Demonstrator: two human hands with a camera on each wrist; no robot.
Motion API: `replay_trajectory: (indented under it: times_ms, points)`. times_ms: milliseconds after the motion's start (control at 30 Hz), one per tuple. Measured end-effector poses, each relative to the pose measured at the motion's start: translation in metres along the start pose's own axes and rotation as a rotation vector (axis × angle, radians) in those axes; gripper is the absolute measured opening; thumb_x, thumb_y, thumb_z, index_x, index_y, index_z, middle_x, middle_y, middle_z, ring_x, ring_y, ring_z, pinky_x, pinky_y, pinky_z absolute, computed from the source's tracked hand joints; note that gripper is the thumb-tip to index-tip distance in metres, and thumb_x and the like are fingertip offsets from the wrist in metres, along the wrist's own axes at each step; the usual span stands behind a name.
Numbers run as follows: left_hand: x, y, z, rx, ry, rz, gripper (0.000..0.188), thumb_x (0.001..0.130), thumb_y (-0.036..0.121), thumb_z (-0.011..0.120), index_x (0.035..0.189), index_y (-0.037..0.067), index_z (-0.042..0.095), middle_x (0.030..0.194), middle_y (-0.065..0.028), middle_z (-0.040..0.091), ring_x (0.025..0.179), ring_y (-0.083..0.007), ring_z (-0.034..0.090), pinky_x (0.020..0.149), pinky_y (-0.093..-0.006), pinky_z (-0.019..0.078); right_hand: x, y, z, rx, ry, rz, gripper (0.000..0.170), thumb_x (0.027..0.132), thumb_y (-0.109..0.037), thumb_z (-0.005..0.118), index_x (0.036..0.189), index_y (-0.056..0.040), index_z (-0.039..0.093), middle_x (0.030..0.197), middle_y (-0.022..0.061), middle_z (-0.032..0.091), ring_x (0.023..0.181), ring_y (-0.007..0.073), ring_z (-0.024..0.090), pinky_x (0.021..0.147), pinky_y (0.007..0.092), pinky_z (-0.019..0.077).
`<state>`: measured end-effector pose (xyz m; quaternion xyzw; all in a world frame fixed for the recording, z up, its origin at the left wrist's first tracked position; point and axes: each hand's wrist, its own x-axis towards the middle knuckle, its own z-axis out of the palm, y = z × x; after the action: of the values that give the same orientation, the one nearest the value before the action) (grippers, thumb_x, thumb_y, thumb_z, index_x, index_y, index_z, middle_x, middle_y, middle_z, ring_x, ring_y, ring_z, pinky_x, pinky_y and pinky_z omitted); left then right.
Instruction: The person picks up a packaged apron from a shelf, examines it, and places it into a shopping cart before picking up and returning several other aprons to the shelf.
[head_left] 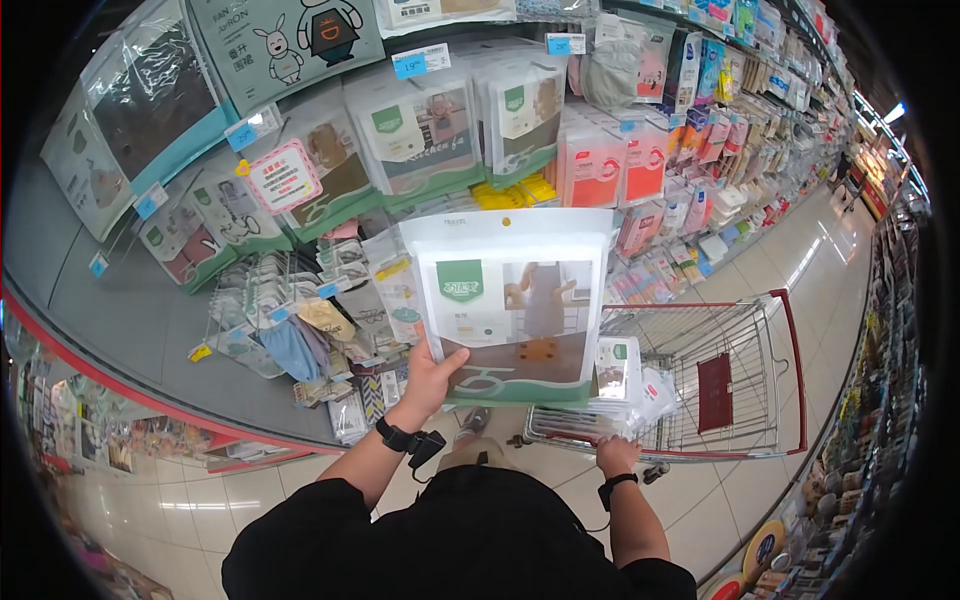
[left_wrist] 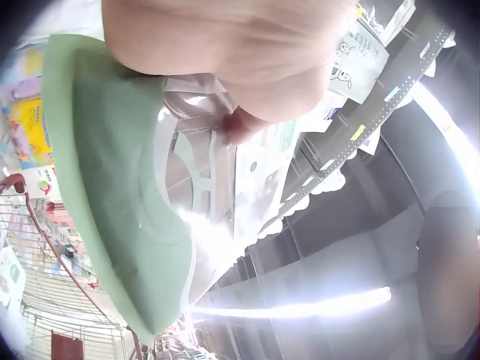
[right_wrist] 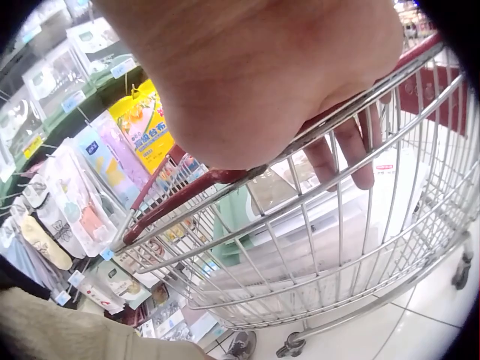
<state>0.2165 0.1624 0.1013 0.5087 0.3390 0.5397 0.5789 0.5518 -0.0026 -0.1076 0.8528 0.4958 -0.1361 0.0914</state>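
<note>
Left hand (head_left: 424,386) grips the lower left edge of an apron package (head_left: 535,345), thumb on its front. Package held upright, front toward the head camera, before the store display; bagged aprons (head_left: 415,135) hang behind it and to its left, with price tags (head_left: 410,64) above. Right hand (head_left: 617,457), lower and to the right, has fingers curled over the wire side of the shopping cart (head_left: 714,392). Packaged goods (head_left: 618,370) lie inside the cart, near that hand.

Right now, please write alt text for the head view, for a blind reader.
A person's left hand holds up an apron package before hanging store goods; the right hand grips a shopping cart with more packages inside.
</note>
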Motion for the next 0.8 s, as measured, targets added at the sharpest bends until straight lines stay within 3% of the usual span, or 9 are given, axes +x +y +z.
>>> replay_trajectory:
  times_ms: [200,300,367,500,600,667,800]
  points:
    - [0.0,-0.001,0.006,-0.087,0.05,-0.03,0.031,0.084,0.003,0.062,0.114,-0.001,0.057,0.109,-0.0064,0.063,0.1,-0.0136,0.058,0.09,-0.0291,0.0436,-0.002,0.0,0.0,0.001,0.009,-0.008,0.045,0.09,-0.033,0.035,0.098,-0.0035,0.067,0.101,0.0164,0.067,0.105,0.0398,0.055,0.094,0.0531,0.0337]
    - [0.002,-0.002,0.009,-0.089,0.061,-0.027,0.031,0.084,0.003,0.062,0.115,-0.001,0.056,0.109,-0.0064,0.063,0.099,-0.0135,0.058,0.09,-0.0291,0.0437,-0.001,-0.002,-0.005,-0.027,-0.068,0.016,0.046,0.092,-0.034,0.034,0.103,-0.0044,0.067,0.11,0.0152,0.065,0.111,0.0367,0.055,0.099,0.0515,0.0306]
    - [0.003,-0.003,0.01,-0.087,0.069,-0.024,0.031,0.084,0.003,0.062,0.115,-0.001,0.056,0.109,-0.0064,0.063,0.099,-0.0134,0.058,0.09,-0.029,0.044,-0.002,-0.003,-0.004,-0.015,-0.01,0.021,0.042,0.09,-0.031,0.038,0.097,-0.0037,0.068,0.1,0.0157,0.067,0.105,0.0387,0.056,0.093,0.0518,0.0343]
    - [0.006,-0.001,0.014,-0.008,0.066,-0.026,0.03,0.085,0.003,0.062,0.113,-0.002,0.056,0.107,-0.0065,0.063,0.097,-0.0128,0.058,0.087,-0.0281,0.0453,-0.006,-0.007,-0.017,-0.043,-0.071,-0.023,0.038,0.088,-0.029,0.041,0.095,-0.0059,0.069,0.1,0.0152,0.068,0.106,0.0371,0.056,0.093,0.0501,0.035]
    - [0.007,0.0,0.017,0.015,0.068,-0.024,0.028,0.085,0.004,0.062,0.112,-0.002,0.057,0.105,-0.006,0.064,0.094,-0.0123,0.059,0.085,-0.0275,0.0459,-0.002,-0.008,-0.011,-0.045,-0.062,0.049,0.031,0.087,-0.026,0.045,0.093,-0.0089,0.071,0.1,0.0143,0.068,0.104,0.0354,0.057,0.092,0.0479,0.0358]
    - [0.006,-0.001,0.018,0.03,0.072,-0.024,0.027,0.085,0.003,0.062,0.111,-0.001,0.057,0.104,-0.0056,0.064,0.093,-0.0121,0.059,0.085,-0.0271,0.0461,-0.003,-0.008,-0.009,-0.09,0.008,0.004,0.021,0.083,-0.02,0.053,0.091,-0.0127,0.071,0.094,0.0092,0.069,0.097,0.0313,0.063,0.092,0.0518,0.036]
    - [0.008,-0.002,0.022,0.013,0.082,-0.026,0.025,0.085,0.003,0.062,0.11,-0.001,0.058,0.103,-0.0052,0.064,0.092,-0.0118,0.059,0.084,-0.027,0.0463,-0.004,-0.009,-0.017,-0.101,0.006,0.019,0.019,0.081,-0.02,0.055,0.09,-0.014,0.071,0.092,0.0077,0.07,0.092,0.0302,0.065,0.091,0.0496,0.0368]
